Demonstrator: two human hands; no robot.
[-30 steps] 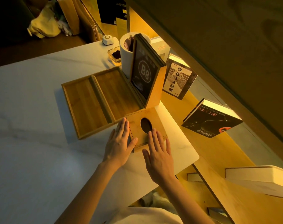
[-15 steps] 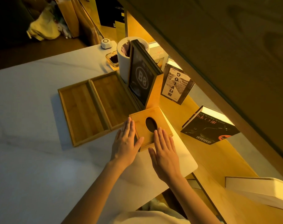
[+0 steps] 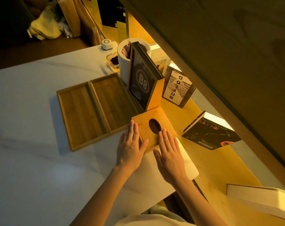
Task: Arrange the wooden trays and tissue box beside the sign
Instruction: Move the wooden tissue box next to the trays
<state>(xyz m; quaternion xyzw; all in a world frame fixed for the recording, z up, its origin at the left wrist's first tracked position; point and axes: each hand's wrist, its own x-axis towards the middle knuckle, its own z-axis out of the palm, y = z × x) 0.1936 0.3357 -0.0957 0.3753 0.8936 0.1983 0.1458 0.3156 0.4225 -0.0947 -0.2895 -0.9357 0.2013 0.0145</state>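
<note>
Two shallow wooden trays lie side by side on the white table, the left tray point(image 3: 80, 115) touching the right tray point(image 3: 113, 103). An upright black sign point(image 3: 141, 82) marked B8 in a wooden stand rises just behind the right tray. A square wooden tissue box point(image 3: 164, 121) with an oval hole sits in front of the sign, at the right tray's near corner. My left hand point(image 3: 130, 147) lies flat against the box's left side. My right hand point(image 3: 169, 154) rests flat on the box's near edge, fingers reaching its top.
A white cylindrical bin point(image 3: 123, 62), a glass ashtray point(image 3: 113, 61) and a small white round device point(image 3: 106, 44) stand behind the sign. Books point(image 3: 210, 132) are displayed on the lit wooden shelf to the right. The table's rounded corner point(image 3: 192, 173) is close by my right wrist.
The view has shifted slightly. Both hands stay flat on the tissue box, which now sits a little closer to the sign's base and the right tray.
</note>
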